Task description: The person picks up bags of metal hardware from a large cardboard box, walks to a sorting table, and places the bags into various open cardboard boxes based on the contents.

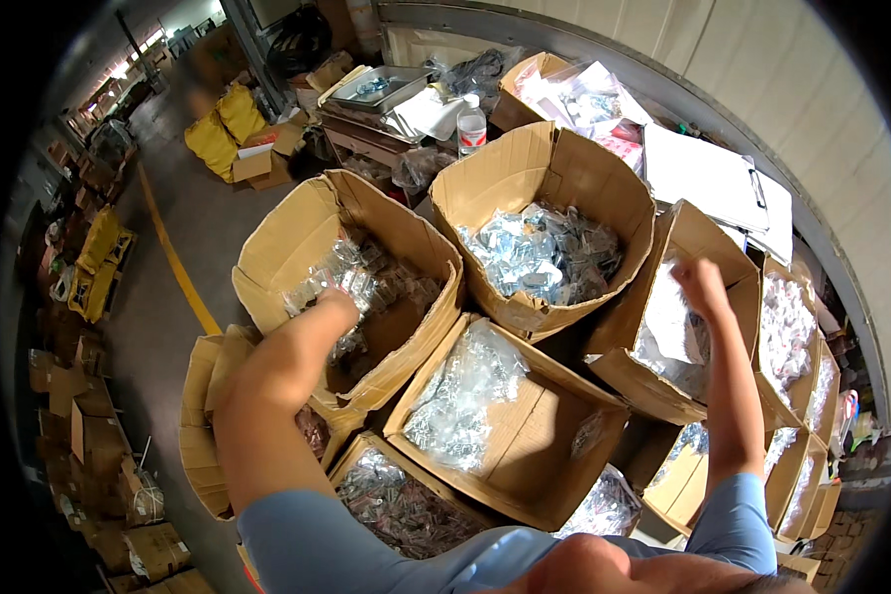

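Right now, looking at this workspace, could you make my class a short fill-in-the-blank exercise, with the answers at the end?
1. The left hand reaches into a box made of ____.
2. The hand nearest the white sheet is the ____ one.
3. The sleeves are ____ in colour.

Missing words: cardboard; right; blue.

Your sleeves (307,540) are light blue, the cartons (292,238) brown; a yellow stripe (175,260) lines grey floor (208,223) at nine o'clock.
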A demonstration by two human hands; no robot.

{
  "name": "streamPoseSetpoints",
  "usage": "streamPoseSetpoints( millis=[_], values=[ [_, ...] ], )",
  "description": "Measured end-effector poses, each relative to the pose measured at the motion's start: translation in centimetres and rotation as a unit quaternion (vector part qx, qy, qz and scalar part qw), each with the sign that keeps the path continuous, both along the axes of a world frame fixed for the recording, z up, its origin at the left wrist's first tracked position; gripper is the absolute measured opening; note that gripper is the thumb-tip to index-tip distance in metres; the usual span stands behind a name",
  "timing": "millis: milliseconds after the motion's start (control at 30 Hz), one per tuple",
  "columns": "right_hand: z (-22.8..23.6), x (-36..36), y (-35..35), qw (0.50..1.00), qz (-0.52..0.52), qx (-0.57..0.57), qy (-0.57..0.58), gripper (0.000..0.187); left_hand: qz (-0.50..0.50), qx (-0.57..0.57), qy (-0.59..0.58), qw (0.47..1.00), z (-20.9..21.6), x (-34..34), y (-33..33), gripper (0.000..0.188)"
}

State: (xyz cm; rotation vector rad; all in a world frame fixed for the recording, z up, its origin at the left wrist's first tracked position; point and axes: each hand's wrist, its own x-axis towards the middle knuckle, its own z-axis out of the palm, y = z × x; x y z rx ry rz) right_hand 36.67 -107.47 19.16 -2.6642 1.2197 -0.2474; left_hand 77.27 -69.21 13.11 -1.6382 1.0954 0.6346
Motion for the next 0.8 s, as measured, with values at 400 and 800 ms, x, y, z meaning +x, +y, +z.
streamPoseSetpoints(
  millis=[400, 800],
  values=[
    [-0.4, 19.1, 7.0, 0.932, 0.289, 0.132, 0.176, 0.042, 0.110, -0.436, 0.167, 0.877, 2.8, 1.9, 2.8, 0.015],
    [-6.3, 19.3, 5.0, 0.923, 0.334, 0.053, 0.183, 0.017, 0.431, -0.800, 0.412, -0.074, 13.8, -11.0, 18.4, 0.010]
  ],
)
